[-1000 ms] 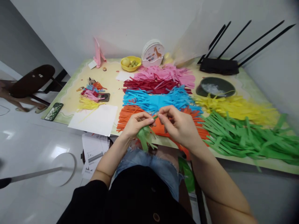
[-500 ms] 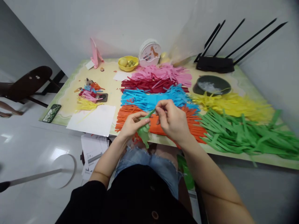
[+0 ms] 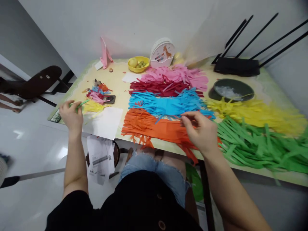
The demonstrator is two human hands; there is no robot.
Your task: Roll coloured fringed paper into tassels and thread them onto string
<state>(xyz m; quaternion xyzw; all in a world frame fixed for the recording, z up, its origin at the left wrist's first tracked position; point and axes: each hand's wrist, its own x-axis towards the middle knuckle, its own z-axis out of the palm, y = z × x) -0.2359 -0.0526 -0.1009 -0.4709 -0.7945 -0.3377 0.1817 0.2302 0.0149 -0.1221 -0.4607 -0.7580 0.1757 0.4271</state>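
My left hand (image 3: 71,115) is raised over the table's left end, beside the dark patterned phone (image 3: 56,116). Its fingers are closed on a green paper strip (image 3: 83,103), whose end pokes out toward the small pile of coloured paper tassels (image 3: 97,93). My right hand (image 3: 202,131) hovers above the right part of the orange fringed paper (image 3: 163,128). Its thumb and index finger are nearly together, and whatever may be between them cannot be made out. Behind it lies the blue fringed paper (image 3: 166,105). Green fringed paper (image 3: 260,144) spreads to its right.
Dark red (image 3: 158,88), pink (image 3: 175,77) and yellow fringed paper (image 3: 262,115) lie about. A white sheet (image 3: 106,123) sits front left. Farther back are a yellow fruit bowl (image 3: 131,68), a dark bowl (image 3: 213,94) and a black router (image 3: 237,66). A brown chair (image 3: 40,81) stands left.
My left hand has swung from the middle out to the left with the green strip. My right hand has let go of it and shifted right. The view has turned slightly.
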